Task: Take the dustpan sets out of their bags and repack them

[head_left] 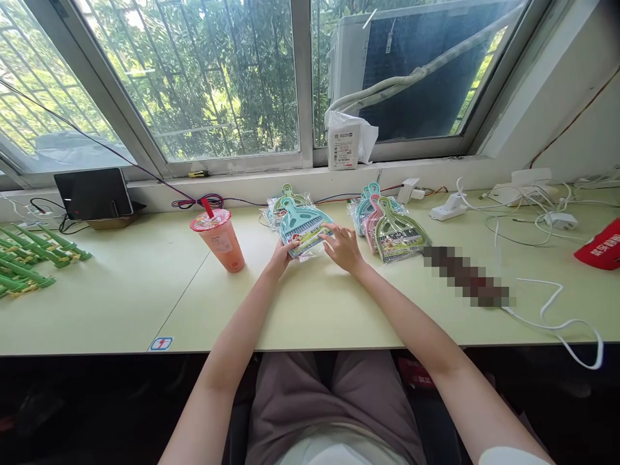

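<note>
A light-blue mini dustpan and brush set (pixel 299 221) in a clear plastic bag with a printed label is between my hands, just above the table. My left hand (pixel 281 256) grips its lower left corner, thumb on the front. At the right edge, the fingers of my right hand (pixel 345 250) are closed on the bag beside the label. Behind it lies a green bagged set (pixel 287 192), partly hidden. To the right of my right hand, several bagged sets overlap in a row: a green one (pixel 393 227) in front, with pink and blue ones behind.
A pink drink cup (pixel 221 240) with a red straw stands left of my hands. Green plastic pieces (pixel 29 258) lie at far left, near a black tablet (pixel 94 194). White cables, a power adapter (pixel 448 206) and a red item (pixel 600 247) are on the right.
</note>
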Demonstrator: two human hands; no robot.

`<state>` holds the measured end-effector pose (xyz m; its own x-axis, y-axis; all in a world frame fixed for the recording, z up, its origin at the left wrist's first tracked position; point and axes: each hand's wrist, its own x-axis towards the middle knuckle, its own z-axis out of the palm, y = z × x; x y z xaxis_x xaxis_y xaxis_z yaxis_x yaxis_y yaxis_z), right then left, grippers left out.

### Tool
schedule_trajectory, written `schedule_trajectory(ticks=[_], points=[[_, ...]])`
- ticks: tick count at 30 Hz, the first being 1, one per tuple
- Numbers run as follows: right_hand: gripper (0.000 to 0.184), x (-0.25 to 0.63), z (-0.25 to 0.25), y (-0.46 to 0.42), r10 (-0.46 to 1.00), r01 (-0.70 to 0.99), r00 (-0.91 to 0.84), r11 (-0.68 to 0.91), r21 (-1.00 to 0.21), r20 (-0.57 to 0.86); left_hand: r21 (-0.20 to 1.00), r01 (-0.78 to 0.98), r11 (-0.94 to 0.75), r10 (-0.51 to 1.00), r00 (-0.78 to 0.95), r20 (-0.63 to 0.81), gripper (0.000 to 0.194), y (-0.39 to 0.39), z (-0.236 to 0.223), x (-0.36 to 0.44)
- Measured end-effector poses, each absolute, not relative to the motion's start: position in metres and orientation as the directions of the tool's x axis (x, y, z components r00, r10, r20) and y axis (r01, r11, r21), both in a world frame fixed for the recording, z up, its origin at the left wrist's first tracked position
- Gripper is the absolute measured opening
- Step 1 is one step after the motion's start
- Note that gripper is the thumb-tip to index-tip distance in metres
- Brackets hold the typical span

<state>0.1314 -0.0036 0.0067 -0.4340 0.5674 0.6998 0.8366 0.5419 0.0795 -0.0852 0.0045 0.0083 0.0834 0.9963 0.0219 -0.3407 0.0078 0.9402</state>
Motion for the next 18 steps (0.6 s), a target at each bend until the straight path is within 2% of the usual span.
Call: schedule_trajectory(ticks=[5, 8, 10, 14, 18], points=[[0.036, 0.138, 0.012, -0.001, 0.562, 0.813, -0.479, 0.573, 0.1, 0.674, 0.929, -0.371, 0.018, 0.997, 0.076, 0.011, 0.044, 0.003, 0.013, -0.087], [0.056, 0.146, 0.018, 0.001, 0.537, 0.771, -0.549, 0.622, 0.139, 0.641, 0.904, -0.426, 0.022, 0.998, 0.059, 0.004, 0.037, 0.0, 0.02, -0.092], [0.063, 0.152, 0.02, 0.002, 0.527, 0.761, -0.561, 0.632, 0.148, 0.638, 0.894, -0.447, 0.035, 0.999, 0.043, -0.017, 0.032, -0.001, 0.023, -0.096], [0.044, 0.158, 0.022, 0.004, 0.53, 0.793, -0.488, 0.602, 0.098, 0.694, 0.899, -0.43, 0.084, 0.996, 0.074, -0.058, 0.029, 0.0, 0.023, -0.101], [0.026, 0.157, 0.023, 0.007, 0.544, 0.782, -0.414, 0.623, -0.021, 0.729, 0.917, -0.372, 0.144, 0.988, 0.109, -0.111, 0.031, 0.004, 0.016, -0.105]])
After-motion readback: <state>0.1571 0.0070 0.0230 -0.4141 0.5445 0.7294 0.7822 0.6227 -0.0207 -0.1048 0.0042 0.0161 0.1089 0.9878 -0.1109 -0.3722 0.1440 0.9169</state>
